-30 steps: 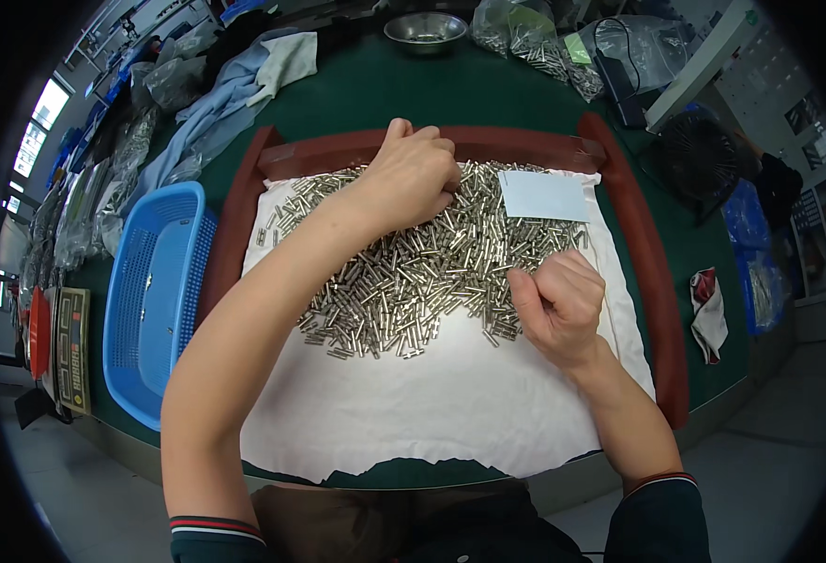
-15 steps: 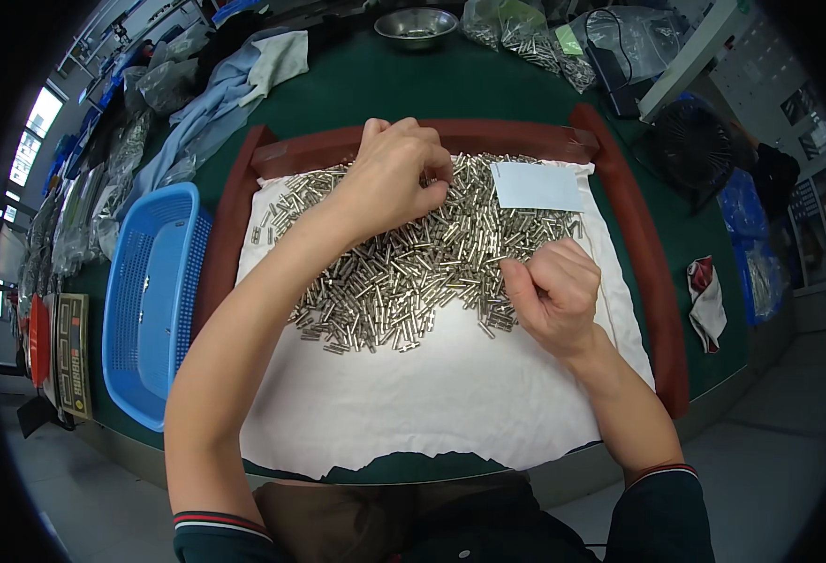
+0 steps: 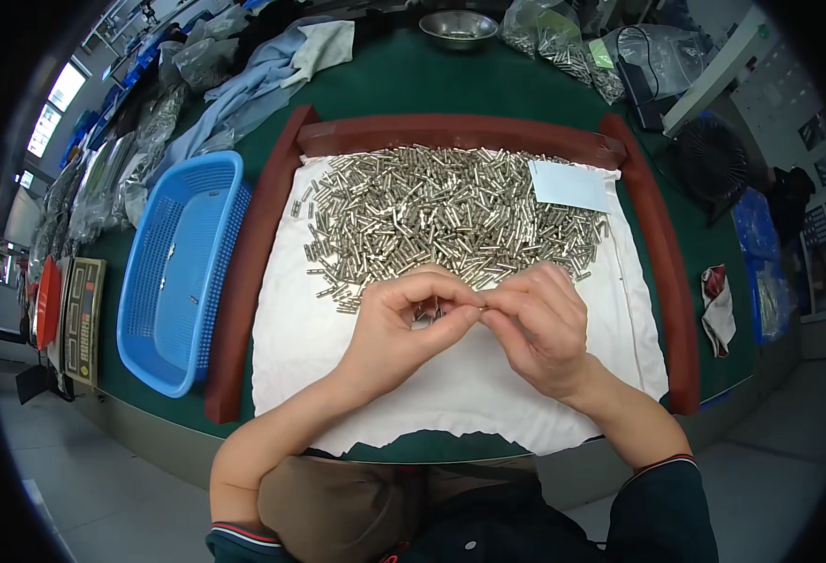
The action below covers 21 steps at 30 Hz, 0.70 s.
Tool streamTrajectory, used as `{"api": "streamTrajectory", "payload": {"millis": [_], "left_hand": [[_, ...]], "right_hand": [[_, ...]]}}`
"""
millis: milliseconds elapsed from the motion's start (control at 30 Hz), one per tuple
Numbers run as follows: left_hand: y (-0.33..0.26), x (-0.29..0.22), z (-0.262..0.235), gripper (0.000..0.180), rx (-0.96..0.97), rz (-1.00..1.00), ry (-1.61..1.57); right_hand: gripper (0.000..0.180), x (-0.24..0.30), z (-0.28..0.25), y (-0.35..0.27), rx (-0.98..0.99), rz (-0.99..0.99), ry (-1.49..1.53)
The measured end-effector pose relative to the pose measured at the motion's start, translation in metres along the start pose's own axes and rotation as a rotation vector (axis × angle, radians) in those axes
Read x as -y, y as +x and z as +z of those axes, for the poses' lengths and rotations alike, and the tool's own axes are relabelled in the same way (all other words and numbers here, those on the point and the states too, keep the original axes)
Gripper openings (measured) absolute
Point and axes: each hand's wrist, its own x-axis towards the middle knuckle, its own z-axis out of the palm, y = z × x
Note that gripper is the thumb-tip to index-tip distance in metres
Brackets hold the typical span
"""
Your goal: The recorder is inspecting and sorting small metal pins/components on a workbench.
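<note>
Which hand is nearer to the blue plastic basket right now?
Left. The left hand is to the right of the blue basket, past the reddish-brown rail; the right hand is farther right, beyond the left hand.

Printing can be made out in one place, on the flat tan and dark box standing by the left end of the tabletop. Bold lettering is run lengthwise along its face, turned sideways to the view, and rectangular outlines are printed next to it. On the pale blue card, which is laid on the metal pins, nothing can be read. A small green label is seen among the clear bags at the far side; any writing on it is too small to be told.
</note>
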Motion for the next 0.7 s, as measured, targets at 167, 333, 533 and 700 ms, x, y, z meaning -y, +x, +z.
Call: {"api": "streamTrajectory", "payload": {"millis": [167,333,533,700], "left_hand": [[-0.0060,0.0074,-0.0060,0.011,0.045,-0.205,-0.384],[-0.0057,0.0117,-0.0084,0.010,0.064,-0.209,-0.398],[-0.0061,0.0119,-0.0077,0.011,0.040,-0.240,-0.416],[-0.0057,0.0119,-0.0077,0.011,0.030,-0.266,-0.403]], "right_hand": [[0.017,-0.0032,0.0024,0.0005,0.037,-0.072,0.004],[0.019,-0.0047,0.0018,0.0017,0.062,-0.129,-0.036],[0.020,-0.0066,0.0026,0.0002,0.086,-0.134,-0.051],[0.020,-0.0063,0.0024,0.0006,0.098,-0.113,-0.035]]}}
